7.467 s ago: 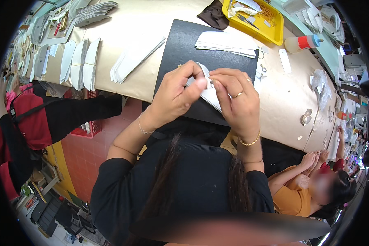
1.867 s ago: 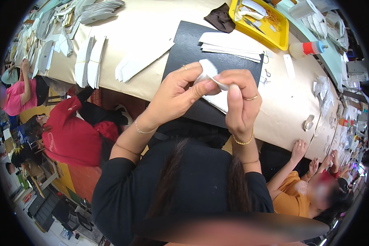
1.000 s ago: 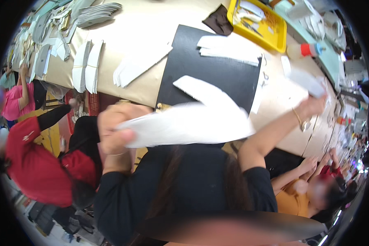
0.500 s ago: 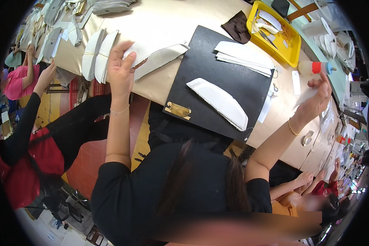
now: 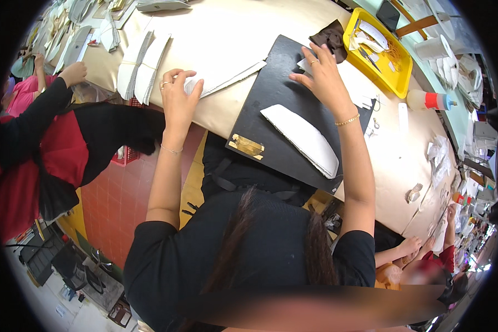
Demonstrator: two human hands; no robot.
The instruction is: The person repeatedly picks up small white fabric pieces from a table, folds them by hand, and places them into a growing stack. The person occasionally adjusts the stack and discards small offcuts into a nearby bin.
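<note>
My left hand (image 5: 180,102) is at the near left end of a fanned stack of white curved pieces (image 5: 232,80). Its fingers are apart, and white material shows between thumb and fingertips; whether they touch it I cannot tell. With fingers spread, my right hand (image 5: 323,77) hovers over the far part of a black board (image 5: 260,94), partly hiding a second pile of white pieces (image 5: 355,91). A white half-moon-shaped stack (image 5: 301,138) lies nearer me on the board.
A yellow tray (image 5: 406,72) with scissors and tangled orange strands stands at the far right, beside a brown cloth (image 5: 331,40) and a bottle with a red band (image 5: 430,100). Banded white bundles (image 5: 149,72) lie to the left. Co-workers sit on both sides.
My right hand has swung left from beside the bottle to above the board. My left hand has turned, its fingers now over the stack's end. The co-worker at left has shifted.
</note>
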